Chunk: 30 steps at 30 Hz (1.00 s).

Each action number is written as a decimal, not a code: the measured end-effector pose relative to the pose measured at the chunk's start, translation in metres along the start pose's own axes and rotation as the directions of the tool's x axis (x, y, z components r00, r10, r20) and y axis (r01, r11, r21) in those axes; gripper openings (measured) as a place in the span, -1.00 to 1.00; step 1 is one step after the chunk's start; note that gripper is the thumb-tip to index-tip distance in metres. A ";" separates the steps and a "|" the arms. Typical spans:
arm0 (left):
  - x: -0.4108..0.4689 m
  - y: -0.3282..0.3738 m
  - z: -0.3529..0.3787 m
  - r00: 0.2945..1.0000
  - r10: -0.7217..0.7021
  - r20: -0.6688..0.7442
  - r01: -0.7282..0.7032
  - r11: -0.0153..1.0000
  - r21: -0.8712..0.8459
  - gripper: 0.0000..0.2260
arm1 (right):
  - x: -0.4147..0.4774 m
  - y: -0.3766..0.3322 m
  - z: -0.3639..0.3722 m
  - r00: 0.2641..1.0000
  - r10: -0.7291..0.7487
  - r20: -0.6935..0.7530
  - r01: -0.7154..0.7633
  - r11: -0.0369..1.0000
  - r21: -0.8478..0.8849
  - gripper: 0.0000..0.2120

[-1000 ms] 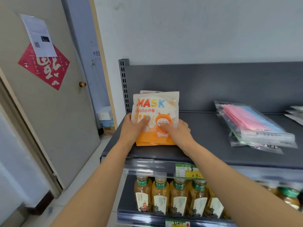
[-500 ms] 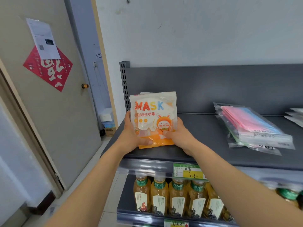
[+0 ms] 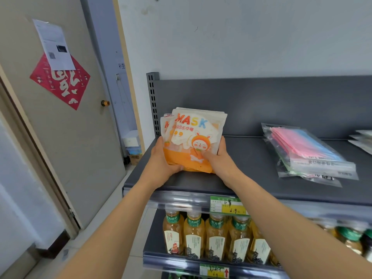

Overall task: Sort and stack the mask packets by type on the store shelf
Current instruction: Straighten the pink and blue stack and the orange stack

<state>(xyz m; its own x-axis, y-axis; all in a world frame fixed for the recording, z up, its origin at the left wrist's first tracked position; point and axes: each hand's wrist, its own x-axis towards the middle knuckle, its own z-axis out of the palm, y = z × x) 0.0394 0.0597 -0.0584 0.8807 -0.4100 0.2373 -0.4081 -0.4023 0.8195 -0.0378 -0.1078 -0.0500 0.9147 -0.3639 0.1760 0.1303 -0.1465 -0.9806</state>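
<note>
Mask packets (image 3: 192, 140) upright between both hands, left hand (image 3: 161, 160) and right hand (image 3: 219, 158) gripping their sides.

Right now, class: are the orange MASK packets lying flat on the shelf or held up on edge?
On edge, tilted: the MASK packets show their fronts, bottoms near the shelf, left hand and right hand gripping them.

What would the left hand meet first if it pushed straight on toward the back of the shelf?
Probably the shelf's grey back panel: nothing shows between the left hand, holding the orange MASK packets, and it, though depth is unclear.
</note>
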 end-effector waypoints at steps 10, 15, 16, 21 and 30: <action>0.001 0.001 -0.002 0.999 -0.032 -0.040 0.037 0.992 0.122 0.14 | 0.001 0.006 0.003 1.000 -0.020 0.009 0.021 0.998 -0.054 -0.34; 0.016 -0.019 -0.003 0.988 -0.076 0.137 0.081 0.996 -0.035 0.22 | -0.002 -0.002 0.005 0.998 -0.045 0.033 0.047 0.996 -0.073 -0.45; 0.014 -0.017 -0.004 0.983 -0.067 0.170 0.079 0.995 -0.065 0.25 | -0.003 -0.003 0.006 0.998 -0.054 0.039 0.057 0.996 -0.075 -0.45; 0.008 -0.007 -0.010 0.946 -0.073 0.317 0.130 0.978 -0.163 0.41 | -0.002 -0.001 0.010 1.000 -0.002 -0.003 0.001 0.986 -0.167 -0.20; 0.004 -0.004 -0.011 0.976 -0.129 0.177 0.163 0.968 -0.193 0.25 | -0.003 -0.001 0.008 0.999 -0.004 -0.045 -0.008 0.968 -0.249 -0.24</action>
<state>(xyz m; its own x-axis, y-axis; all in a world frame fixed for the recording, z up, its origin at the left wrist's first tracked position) 0.0471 0.0680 -0.0548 0.8692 -0.4933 0.0336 -0.2054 -0.2984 0.9321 -0.0379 -0.0990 -0.0506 0.8962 -0.4042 0.1831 0.0239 -0.3681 -0.9295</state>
